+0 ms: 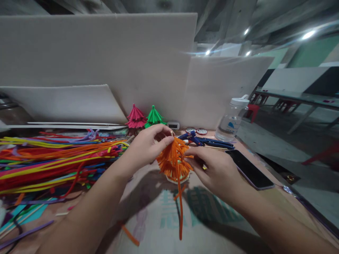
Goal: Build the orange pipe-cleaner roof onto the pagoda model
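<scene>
An orange pipe-cleaner tree [172,158] with layered fringes stands on a pale base in front of me. My left hand [150,144] is closed on its peak, thumb and fingers pinching around a small stick tip. At the tree's right side my right hand [212,165] is closed, its fingertips pinching the orange strands; exactly which strand is partly hidden. One long orange pipe cleaner [180,208] hangs down the front toward me. A short orange piece [130,235] lies apart on the table.
Many coloured pipe cleaners [53,162] are heaped at the left. Behind stand a pink tree [136,116] and a green tree [154,116], before white boards [95,53]. A blue glue gun [194,138], dark pliers-like tool [217,143], phone [250,169] and water bottle [230,120] are at the right.
</scene>
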Demonstrator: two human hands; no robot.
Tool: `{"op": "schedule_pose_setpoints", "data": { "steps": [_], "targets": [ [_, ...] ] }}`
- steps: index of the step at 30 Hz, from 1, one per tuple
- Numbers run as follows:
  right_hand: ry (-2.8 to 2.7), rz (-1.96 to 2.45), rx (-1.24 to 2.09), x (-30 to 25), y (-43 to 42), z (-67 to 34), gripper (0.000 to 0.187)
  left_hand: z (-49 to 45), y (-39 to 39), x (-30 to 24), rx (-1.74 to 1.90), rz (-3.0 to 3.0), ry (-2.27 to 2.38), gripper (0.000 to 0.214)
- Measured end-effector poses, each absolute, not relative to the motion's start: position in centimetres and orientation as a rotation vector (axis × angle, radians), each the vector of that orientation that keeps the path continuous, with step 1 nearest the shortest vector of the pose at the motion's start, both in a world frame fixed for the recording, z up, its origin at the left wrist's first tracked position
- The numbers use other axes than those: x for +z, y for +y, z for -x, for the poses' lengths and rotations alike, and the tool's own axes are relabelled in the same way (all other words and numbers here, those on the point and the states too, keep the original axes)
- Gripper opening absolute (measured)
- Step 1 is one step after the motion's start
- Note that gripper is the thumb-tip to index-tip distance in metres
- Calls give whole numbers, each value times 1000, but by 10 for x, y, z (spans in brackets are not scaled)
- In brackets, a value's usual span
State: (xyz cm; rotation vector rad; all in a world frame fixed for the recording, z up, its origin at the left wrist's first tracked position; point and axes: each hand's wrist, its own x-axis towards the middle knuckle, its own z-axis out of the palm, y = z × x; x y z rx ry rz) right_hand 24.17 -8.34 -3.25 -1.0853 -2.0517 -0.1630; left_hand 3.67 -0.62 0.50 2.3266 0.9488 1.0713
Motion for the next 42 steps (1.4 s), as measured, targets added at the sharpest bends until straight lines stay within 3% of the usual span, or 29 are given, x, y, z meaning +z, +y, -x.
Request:
{"op": "schedule_pose_setpoints", "data": {
  "steps": [5,13,35,42],
  "targets": [
    [-2109,1013,-261,-46,-75,-239,20,-40,-7,4,1083,-2339,959,10],
    [-2083,972,-296,-49,-72,-236,11,-43,-11,6,1100,-2354,966,10],
    [-2073,1043,-278,-51,-73,-234,17,-46,-16,7,1069,-2337,981,12],
    [-2030,1218,38,-32,-78,-237,17,-41,-6,4,1088,-2226,926,17]
  ]
}}
